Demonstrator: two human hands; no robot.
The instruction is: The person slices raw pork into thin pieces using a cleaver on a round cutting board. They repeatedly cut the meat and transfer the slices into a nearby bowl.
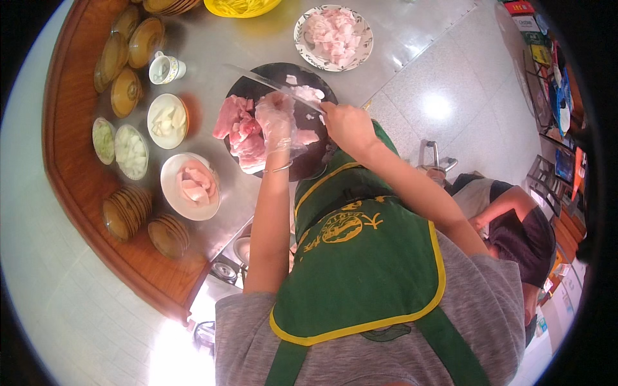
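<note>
My right hand (348, 126) is bare and grips the handle of a long knife. The knife's blade (270, 83) slants up and left over a round dark cutting board (316, 159), just past the fingers of my left hand. A clear plastic glove covers my left hand (276, 118), which is curled down on raw meat; its fingertips are partly hidden. Chunks of pink raw meat (236, 116) lie left of that hand, and a paler piece (306, 137) lies to its right. Small whitish cut pieces (307, 93) rest on the board's far side.
Beyond the board stands a patterned plate (300, 44) of cut pale meat. On the metal table (212, 53) to the left are a bowl (169, 202) with pale meat, a bowl (157, 137) of white slices, a cup (175, 68) and stacked amber dishes (126, 212). A seated person (512, 227) is at right.
</note>
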